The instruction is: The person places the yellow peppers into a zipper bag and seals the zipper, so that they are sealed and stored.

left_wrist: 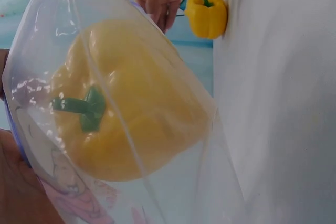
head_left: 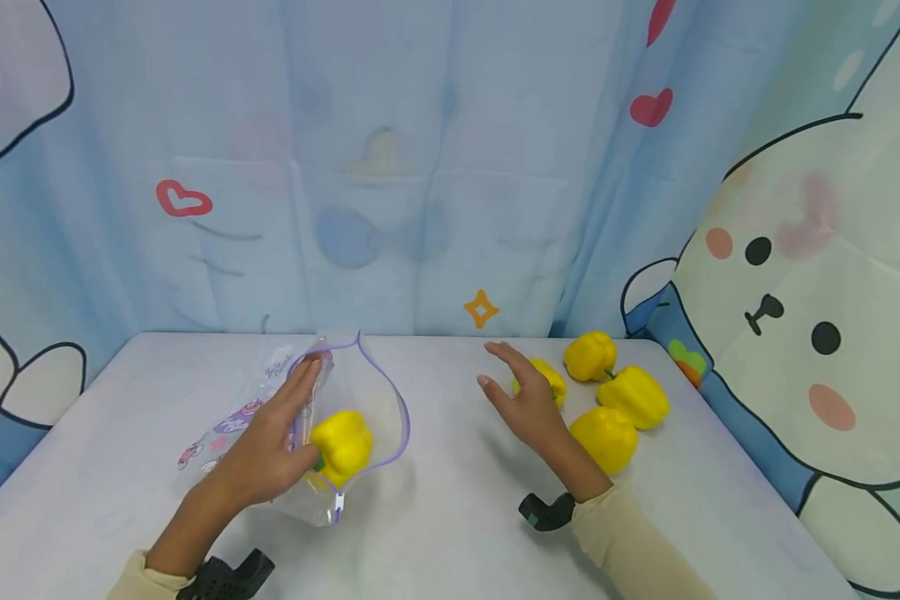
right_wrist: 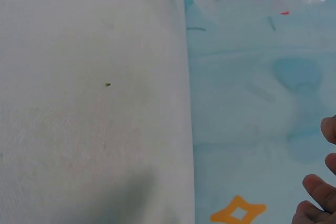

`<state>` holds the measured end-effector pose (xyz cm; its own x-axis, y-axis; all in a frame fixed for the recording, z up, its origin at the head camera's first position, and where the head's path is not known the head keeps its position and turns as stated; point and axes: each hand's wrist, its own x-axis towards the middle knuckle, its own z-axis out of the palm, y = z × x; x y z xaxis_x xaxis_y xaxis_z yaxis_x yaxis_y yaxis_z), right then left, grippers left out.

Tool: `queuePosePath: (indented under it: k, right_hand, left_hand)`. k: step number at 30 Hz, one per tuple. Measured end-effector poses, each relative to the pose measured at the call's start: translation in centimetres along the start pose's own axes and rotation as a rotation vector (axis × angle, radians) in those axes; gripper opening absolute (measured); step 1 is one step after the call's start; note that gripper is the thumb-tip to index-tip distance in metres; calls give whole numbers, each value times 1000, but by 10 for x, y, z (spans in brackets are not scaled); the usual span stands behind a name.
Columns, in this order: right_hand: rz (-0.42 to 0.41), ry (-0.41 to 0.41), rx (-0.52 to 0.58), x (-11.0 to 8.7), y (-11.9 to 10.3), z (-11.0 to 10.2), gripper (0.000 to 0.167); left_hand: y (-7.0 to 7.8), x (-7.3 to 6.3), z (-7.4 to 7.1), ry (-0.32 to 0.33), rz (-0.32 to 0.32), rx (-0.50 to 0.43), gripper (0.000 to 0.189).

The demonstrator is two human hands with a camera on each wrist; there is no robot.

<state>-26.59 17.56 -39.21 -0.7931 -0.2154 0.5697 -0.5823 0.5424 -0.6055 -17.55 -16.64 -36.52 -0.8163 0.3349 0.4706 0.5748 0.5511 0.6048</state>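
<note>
My left hand [head_left: 273, 446] grips a clear zip bag [head_left: 393, 400] with a purple zip edge and printed pictures, holding its mouth spread towards the right. Inside the bag sits a yellow bell pepper [head_left: 345, 446], its green stem [left_wrist: 86, 108] showing through the plastic in the left wrist view. The thumb lies near the stem at the bag's mouth. Above the table, my right hand [head_left: 528, 404] is raised with fingers apart and holds nothing. Behind it, partly hidden, is another yellow bell pepper [head_left: 551, 379].
Several yellow bell peppers [head_left: 633, 397] lie grouped at the right of the white table [head_left: 450, 517]. A light blue curtain [head_left: 420, 125] with cartoon prints hangs at the table's back edge. Each wrist carries a black camera [head_left: 547, 511].
</note>
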Motion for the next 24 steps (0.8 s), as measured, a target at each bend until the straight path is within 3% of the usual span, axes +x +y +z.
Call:
queuePosePath:
  k: [4,14,24]
  right_hand:
    - [59,47,-35,-2,7,-1,51]
    - [117,176,-79,-3,18,-7,57]
    - [278,133,-49,-7,24,-11,63]
  left_hand:
    - [0,0,0,6,13,3,83]
    - [0,0,-1,33,45,3,82]
    - [2,-1,-1,24,32,-19,83]
